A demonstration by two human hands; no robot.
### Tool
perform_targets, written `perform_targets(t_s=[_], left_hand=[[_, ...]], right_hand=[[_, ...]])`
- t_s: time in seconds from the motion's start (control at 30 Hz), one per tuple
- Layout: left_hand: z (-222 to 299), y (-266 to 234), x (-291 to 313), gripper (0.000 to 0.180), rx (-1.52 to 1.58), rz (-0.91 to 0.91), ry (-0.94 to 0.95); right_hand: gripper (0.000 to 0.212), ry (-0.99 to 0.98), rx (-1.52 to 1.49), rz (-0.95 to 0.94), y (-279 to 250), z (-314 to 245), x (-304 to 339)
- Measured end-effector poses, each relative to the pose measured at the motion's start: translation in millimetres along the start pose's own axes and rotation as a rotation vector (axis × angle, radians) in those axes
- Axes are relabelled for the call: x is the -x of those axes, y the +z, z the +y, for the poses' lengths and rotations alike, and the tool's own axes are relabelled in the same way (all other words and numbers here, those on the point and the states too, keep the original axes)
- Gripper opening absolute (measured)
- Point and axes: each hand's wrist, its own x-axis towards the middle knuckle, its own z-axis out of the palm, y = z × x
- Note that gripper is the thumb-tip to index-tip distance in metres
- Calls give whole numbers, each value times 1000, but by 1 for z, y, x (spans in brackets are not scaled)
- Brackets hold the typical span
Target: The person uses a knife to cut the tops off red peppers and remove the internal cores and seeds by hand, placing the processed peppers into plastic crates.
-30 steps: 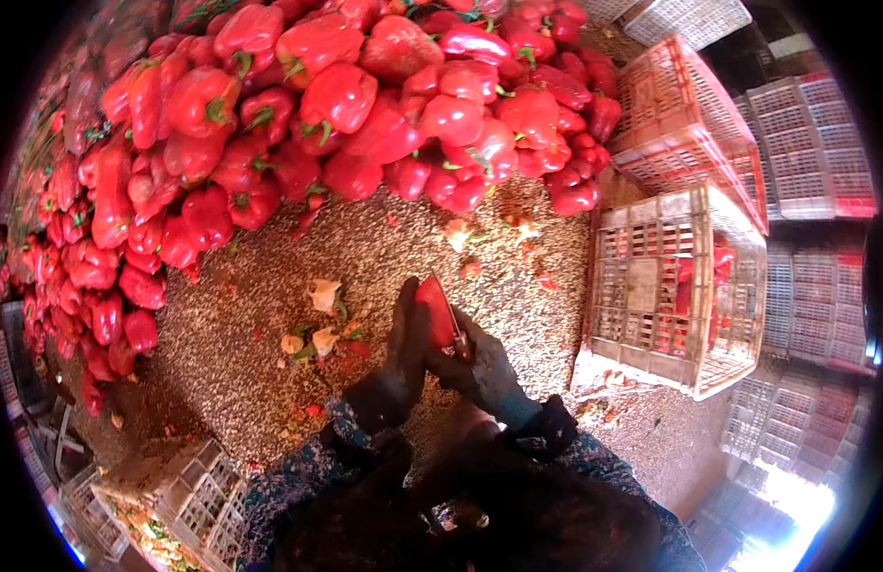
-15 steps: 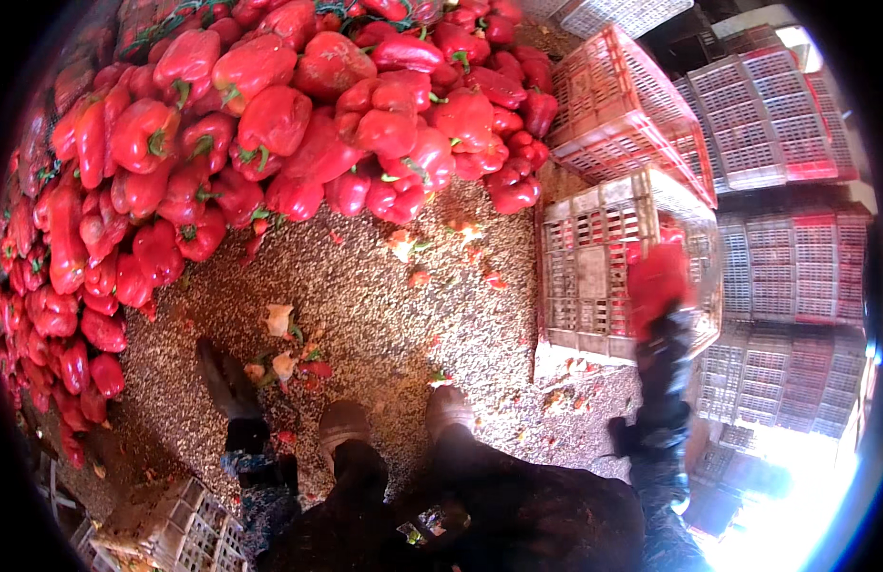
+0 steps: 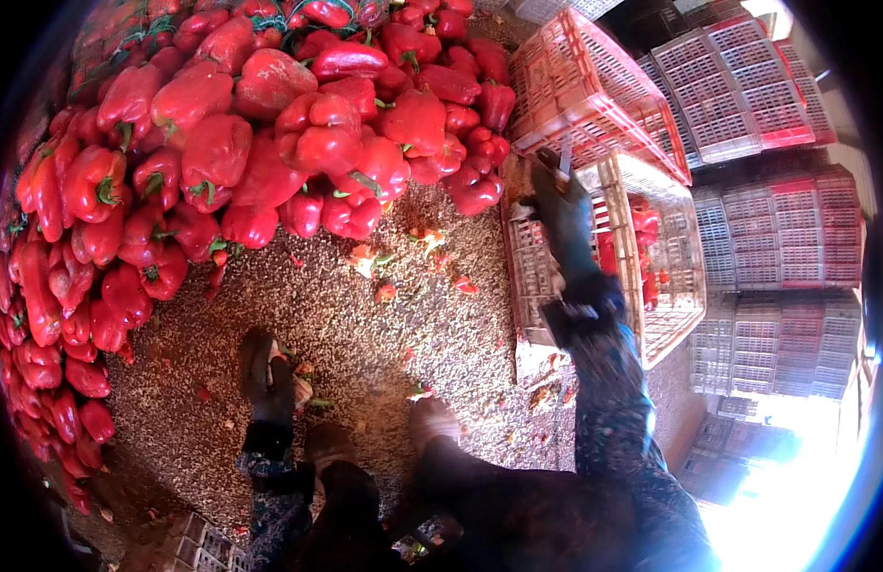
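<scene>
My left hand (image 3: pixel 262 370), in a dark glove, hovers low over the gritty ground (image 3: pixel 365 315) with fingers loosely apart and nothing in it, next to pale pepper scraps (image 3: pixel 303 389). My right hand (image 3: pixel 564 214), also dark-gloved, reaches out over the rim of a pale slatted crate (image 3: pixel 651 324). A small greyish tip shows above its fingers; I cannot tell what it is. Red peppers (image 3: pixel 642 219) lie inside that crate. A big heap of red bell peppers (image 3: pixel 270 143) fills the top and left.
An upturned pink crate (image 3: pixel 594 95) leans behind the open one, and stacks of pink and white crates (image 3: pixel 785 219) stand to the right. Cut pepper bits (image 3: pixel 375 257) lie scattered on the ground. My feet (image 3: pixel 432 419) are at the bottom, and another crate (image 3: pixel 198 548) sits at bottom left.
Both hands held a red pepper together. The right hand then swung it right to the crate and now has no pepper. The left hand dropped toward the ground.
</scene>
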Motion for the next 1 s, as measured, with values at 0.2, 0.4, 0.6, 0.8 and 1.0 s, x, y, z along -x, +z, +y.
perform_targets(t_s=[0.2, 0.4, 0.6, 0.8, 1.0], left_hand=[[-24, 1, 15, 37, -21, 49, -17], [-1, -2, -5, 34, -98, 0, 0], [47, 26, -71, 29, 74, -63, 113], [72, 41, -77, 48, 104, -325, -126], [84, 37, -73, 57, 207, -269, -209]], right_hand=[[52, 457, 112, -66, 32, 111, -59], [35, 545, 82, -218, 8, 139, -10], [53, 828, -786, -533, 92, 118, 113], [57, 633, -511, -539, 140, 87, 161], [42, 815, -398, -407, 121, 68, 169]])
